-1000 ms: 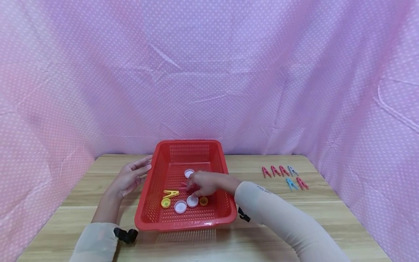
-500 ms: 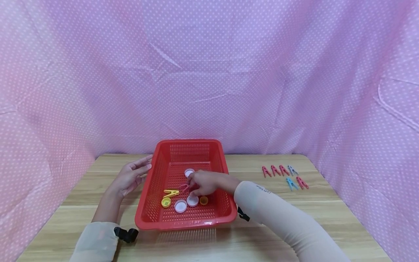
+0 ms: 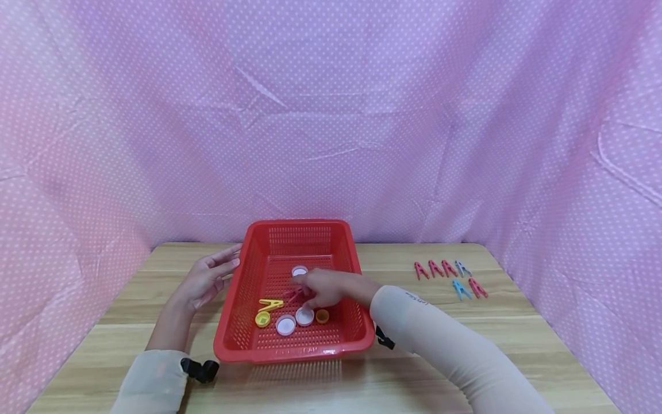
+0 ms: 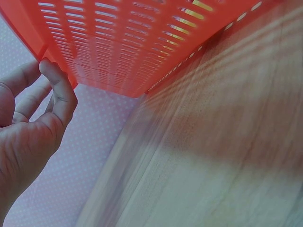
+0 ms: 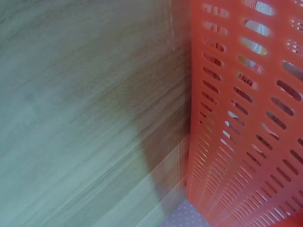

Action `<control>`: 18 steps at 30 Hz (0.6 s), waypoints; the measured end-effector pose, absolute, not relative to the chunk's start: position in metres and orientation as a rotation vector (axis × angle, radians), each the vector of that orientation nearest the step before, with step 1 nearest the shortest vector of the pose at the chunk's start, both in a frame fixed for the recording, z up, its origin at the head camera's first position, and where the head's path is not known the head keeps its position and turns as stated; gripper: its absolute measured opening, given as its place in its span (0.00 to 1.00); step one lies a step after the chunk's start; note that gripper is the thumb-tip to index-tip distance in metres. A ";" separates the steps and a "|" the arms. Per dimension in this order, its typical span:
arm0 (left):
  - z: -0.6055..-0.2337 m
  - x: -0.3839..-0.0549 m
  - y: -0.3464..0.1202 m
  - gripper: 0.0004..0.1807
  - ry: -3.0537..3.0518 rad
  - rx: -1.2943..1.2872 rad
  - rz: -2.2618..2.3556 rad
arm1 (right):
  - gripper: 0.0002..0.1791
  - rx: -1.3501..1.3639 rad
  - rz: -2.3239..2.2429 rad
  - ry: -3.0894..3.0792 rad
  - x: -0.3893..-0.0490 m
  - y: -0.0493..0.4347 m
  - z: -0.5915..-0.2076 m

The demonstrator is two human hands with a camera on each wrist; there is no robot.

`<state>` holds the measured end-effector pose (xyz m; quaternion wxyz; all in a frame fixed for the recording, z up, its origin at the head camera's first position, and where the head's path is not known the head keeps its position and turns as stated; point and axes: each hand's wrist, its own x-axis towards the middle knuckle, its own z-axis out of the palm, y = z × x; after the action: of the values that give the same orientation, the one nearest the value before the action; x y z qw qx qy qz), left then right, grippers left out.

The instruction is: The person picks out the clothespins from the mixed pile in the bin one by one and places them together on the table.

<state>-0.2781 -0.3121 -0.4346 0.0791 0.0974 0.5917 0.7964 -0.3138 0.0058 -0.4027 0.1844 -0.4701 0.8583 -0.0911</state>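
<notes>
My right hand [image 3: 327,287] is down inside the red basket [image 3: 292,357], its index finger pointing left and its thumb spread below. A pink clothespin [image 3: 293,295] lies between that finger and thumb, partly covered by the hand. The thumb is right at a white round lid [image 3: 304,317]. My left hand [image 3: 204,282] stays at the basket's left side with loosely bent fingers. In the left wrist view its fingertips [image 4: 47,66] are right at the basket's edge. The right wrist view shows the basket's slotted wall [image 5: 246,123], through which bits of the contents show.
Also in the basket are a yellow clothespin [image 3: 271,305], a yellow cap [image 3: 262,319], an orange cap [image 3: 322,316] and more white lids [image 3: 285,325]. Several pink clothespins [image 3: 435,268], a blue one [image 3: 461,289] and a grey one [image 3: 462,268] lie on the table's right side.
The right index finger has straightened and lifted leftward, away from the thumb. More of the pink clothespin shows beside it. The left hand and the basket stay put.
</notes>
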 end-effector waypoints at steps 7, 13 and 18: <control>-0.435 -0.278 -0.312 0.30 1.770 0.279 2.387 | 0.40 -1.310 -0.230 2.394 -0.315 0.006 -0.406; -0.434 -0.278 -0.312 0.30 1.783 0.266 2.378 | 0.38 -1.270 -0.213 2.396 -0.316 0.006 -0.409; -0.433 -0.277 -0.311 0.31 1.784 0.263 2.376 | 0.37 -1.303 -0.202 2.384 -0.316 0.006 -0.408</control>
<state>-0.2771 -0.3112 -0.4334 0.0795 0.0878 0.5962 0.7941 -0.3156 0.0056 -0.4082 0.2072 -0.4678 0.8561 -0.0725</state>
